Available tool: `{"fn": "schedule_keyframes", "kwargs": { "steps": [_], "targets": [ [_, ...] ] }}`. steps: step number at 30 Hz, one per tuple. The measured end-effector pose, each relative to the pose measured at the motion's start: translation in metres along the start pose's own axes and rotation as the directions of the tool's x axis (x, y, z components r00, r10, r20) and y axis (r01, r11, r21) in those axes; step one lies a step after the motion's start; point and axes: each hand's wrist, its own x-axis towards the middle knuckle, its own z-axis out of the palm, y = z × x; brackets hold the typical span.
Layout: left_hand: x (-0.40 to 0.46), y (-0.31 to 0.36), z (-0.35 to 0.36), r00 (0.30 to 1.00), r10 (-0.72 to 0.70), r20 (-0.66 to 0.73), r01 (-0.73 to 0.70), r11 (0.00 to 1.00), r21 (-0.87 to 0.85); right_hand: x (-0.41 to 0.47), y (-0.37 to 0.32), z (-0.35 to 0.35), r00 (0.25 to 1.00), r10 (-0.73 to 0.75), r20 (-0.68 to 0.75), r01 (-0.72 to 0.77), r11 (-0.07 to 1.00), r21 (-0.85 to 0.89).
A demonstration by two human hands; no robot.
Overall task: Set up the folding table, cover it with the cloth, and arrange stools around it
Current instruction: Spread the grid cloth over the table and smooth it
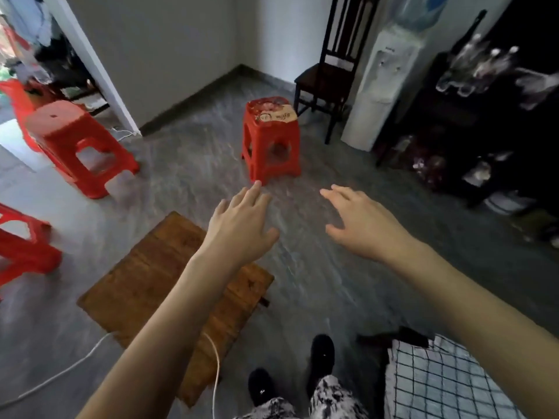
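Nearest the camera, at the bottom right, a checked cloth (pixel 435 379) lies bunched beside the person's dark slippers (pixel 322 355), with a white cable (pixel 216 361) trailing over the floor (pixel 317 267). Just ahead on the left sits a low wooden board (pixel 151 282), flat and close to the floor; it may be the folding table not yet raised, though its legs are hidden and I cannot tell for sure. Above it both hands reach forward with nothing in them: the left hand (pixel 242 225) has its fingers straight and spread, and the right hand (pixel 360 222) is likewise spread wide, palm down. Farther on, a red stool (pixel 270 140) with a worn label on its seat stands in line with the hands, well apart from them. Two more red stools stand at the left, one (pixel 78 143) by the doorway and one (pixel 21 249) cut off by the frame edge. Beyond are a dark chair (pixel 329 71) and a water dispenser (pixel 381 86) against the wall.

Judging by the reach, the step in hand looks like fetching the labelled stool. The next move calls for stepping closer and gripping its seat rim on both sides.
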Motion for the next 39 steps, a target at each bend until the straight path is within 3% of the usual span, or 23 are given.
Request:
{"fn": "schedule_keyframes", "kwargs": {
  "steps": [11, 20, 25, 30, 39],
  "targets": [
    [-0.013, 0.120, 0.054, 0.927, 0.312, 0.207, -0.326, 0.945, 0.033, -0.123, 0.093, 0.030, 0.964, 0.265, 0.004, -0.264, 0.959, 0.099],
    [-0.068, 0.232, 0.144, 0.891, 0.312, 0.331, -0.341, 0.939, 0.034, -0.254, 0.162, 0.098, 0.905, 0.420, 0.066, -0.425, 0.888, 0.176],
    [-0.095, 0.280, 0.220, 0.804, 0.364, 0.470, -0.426, 0.904, 0.029, -0.326, 0.200, 0.168, 0.864, 0.473, 0.171, -0.500, 0.843, 0.196],
    [-0.103, 0.300, 0.287, 0.761, 0.336, 0.555, -0.420, 0.907, 0.026, -0.369, 0.226, 0.235, 0.813, 0.524, 0.255, -0.579, 0.777, 0.248],
    [-0.140, 0.284, 0.456, 0.563, 0.308, 0.767, -0.413, 0.909, -0.061, -0.391, 0.245, 0.381, 0.727, 0.591, 0.349, -0.685, 0.662, 0.305]
  ]
}}
